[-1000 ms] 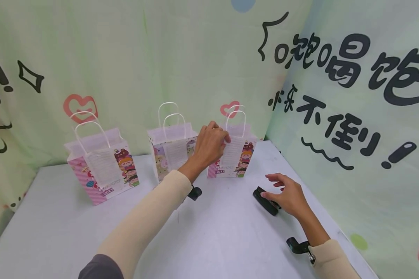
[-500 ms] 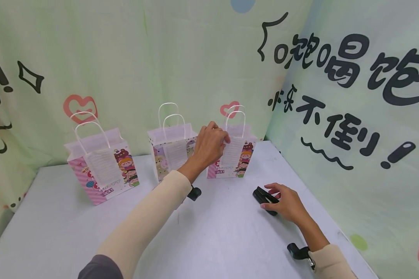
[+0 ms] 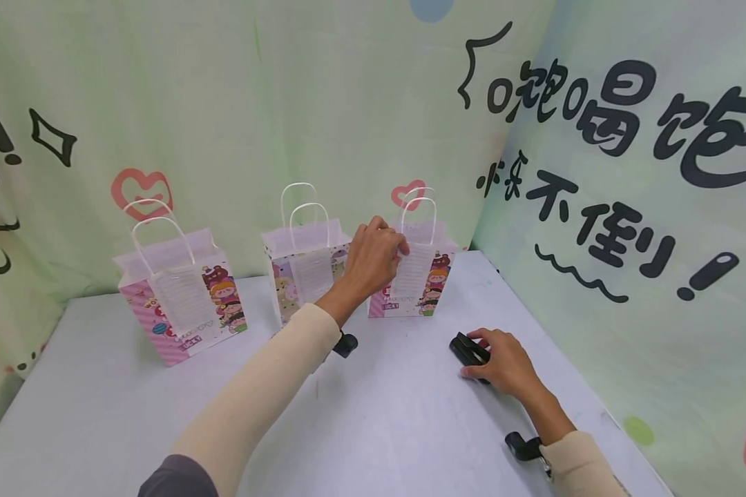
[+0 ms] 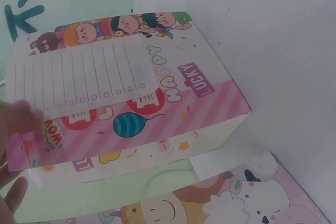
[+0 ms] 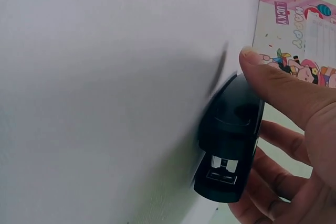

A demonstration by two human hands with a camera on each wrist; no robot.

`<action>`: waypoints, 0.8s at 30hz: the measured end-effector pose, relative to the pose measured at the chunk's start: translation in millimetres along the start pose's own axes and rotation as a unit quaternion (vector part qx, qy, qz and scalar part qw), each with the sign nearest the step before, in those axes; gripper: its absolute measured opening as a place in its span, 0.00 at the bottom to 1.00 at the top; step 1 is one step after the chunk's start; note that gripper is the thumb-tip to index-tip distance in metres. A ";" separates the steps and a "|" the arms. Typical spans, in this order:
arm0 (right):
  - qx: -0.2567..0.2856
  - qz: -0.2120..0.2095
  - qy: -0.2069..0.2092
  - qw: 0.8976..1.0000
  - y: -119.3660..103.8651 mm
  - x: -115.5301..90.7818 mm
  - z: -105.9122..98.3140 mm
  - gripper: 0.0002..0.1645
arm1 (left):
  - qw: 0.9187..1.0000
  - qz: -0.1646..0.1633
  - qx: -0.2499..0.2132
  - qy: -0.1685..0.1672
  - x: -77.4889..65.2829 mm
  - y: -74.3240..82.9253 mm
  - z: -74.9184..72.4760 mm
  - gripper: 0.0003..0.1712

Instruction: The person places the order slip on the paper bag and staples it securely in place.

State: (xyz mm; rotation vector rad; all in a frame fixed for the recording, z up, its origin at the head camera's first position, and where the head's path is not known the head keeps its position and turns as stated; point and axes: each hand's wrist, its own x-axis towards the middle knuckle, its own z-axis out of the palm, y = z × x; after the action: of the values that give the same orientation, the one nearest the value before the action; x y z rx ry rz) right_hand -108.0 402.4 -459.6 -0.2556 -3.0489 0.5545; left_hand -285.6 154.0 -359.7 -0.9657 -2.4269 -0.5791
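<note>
At the top edge of the right-hand paper gift bag point(image 3: 438, 279), my left hand point(image 3: 374, 257) pinches a lined white slip point(image 4: 86, 74) against the bag's front. The left wrist view shows the thumb point(image 4: 25, 116) on the slip's corner and other fingers behind the bag's rim. The bag has pink stripes, cartoon figures and white handles. My right hand point(image 3: 505, 362) grips a black stapler point(image 5: 231, 111) lying on the table. Its thumb is on one side and its fingers curl along the other; the stapler's front end shows in the right wrist view.
Two more paper bags stand along the back: a pink striped bag point(image 3: 152, 314) at left and an animal-print bag point(image 3: 282, 283) in the middle, partly behind the left forearm. Both carry lined slips. A printed curtain point(image 3: 224, 138) hangs behind the white table point(image 3: 373, 428).
My right hand has come down onto the stapler, its spread fingers closing around it. The left hand stays at the right-hand bag.
</note>
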 end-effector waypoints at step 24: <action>0.059 0.005 0.014 0.998 -17.1 4.9 -11.0 0.41 | 1.000 0.001 0.002 0.000 -0.8 0.8 -0.4 0.07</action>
State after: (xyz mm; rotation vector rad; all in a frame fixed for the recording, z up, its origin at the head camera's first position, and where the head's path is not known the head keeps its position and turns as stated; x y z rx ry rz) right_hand -114.8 391.2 -443.3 -0.2712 -2.9748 0.7221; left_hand -284.4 153.9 -359.7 -0.9668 -2.4268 -0.5744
